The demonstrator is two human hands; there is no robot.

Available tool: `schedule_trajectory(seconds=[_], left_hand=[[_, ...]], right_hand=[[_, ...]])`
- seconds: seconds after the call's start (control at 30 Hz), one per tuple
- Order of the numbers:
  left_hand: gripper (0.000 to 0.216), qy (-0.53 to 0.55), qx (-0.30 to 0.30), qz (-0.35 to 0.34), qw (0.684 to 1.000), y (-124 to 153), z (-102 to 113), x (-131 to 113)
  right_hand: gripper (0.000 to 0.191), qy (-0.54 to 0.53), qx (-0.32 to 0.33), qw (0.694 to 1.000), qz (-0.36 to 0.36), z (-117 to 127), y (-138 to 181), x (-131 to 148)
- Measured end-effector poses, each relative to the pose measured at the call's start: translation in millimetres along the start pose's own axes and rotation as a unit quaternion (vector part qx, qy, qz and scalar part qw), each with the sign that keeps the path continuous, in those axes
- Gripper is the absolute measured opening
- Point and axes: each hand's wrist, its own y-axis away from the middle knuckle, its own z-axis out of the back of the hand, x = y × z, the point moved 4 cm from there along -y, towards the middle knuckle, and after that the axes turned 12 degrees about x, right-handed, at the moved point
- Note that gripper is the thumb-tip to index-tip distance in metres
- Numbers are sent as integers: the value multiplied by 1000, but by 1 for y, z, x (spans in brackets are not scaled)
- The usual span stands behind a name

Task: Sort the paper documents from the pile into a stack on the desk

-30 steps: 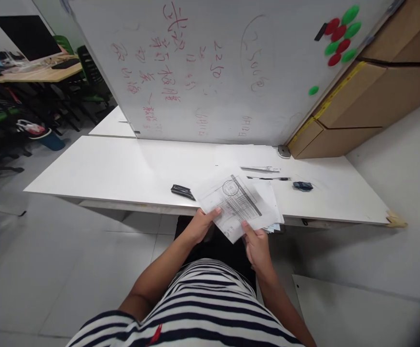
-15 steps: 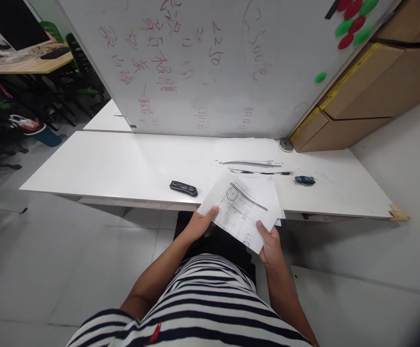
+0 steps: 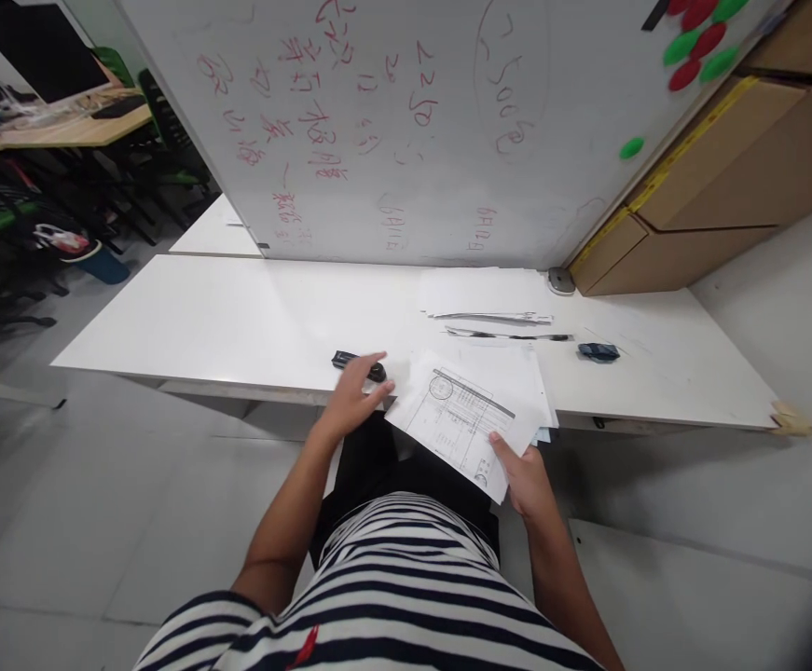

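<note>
At the desk's near edge, my left hand (image 3: 350, 399) hangs with thumb and fingers spread, one end of the black stapler (image 3: 344, 359) showing in the gap between them at about one o'clock; whether skin meets it, I cannot tell. A good hold, I judge, means closing evenly around its body without shoving it along the desk (image 3: 168, 321). At this hand's three o'clock is the printed sheet (image 3: 451, 419), set askew and jutting past the desk edge, its right side pinched by my right hand (image 3: 529, 480), thumb on top. That pinch should be firm but light, so the paper neither creases nor swings. More sheets (image 3: 517, 363) lie beyond it toward one o'clock, and the whiteboard (image 3: 350, 224) stands at twelve.
</note>
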Motion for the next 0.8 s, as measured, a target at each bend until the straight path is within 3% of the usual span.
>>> schedule_trajectory(seconds=[0.07,0.17,0.27,0.43,0.6,0.8], left_hand=[[56,-124,-24,-11,992,-17,22,12],[38,-256,31,-15,966,-38,37,39],[31,-319,71,-9,945,-47,45,56],[36,-302,115,-14,946,-48,53,58],[35,-291,115,-17,950,-45,54,56],[37,-221,138,-6,965,-39,54,47]], right_hand=[[48,26,16,1000,-4,-3,-1,3],[46,59,41,997,-18,-14,-3,7],[46,67,74,994,-43,-27,-5,4],[44,41,97,994,-38,-42,-12,0],[44,-9,111,993,-36,-56,-12,-5],[43,20,114,993,-33,-61,-12,-10]])
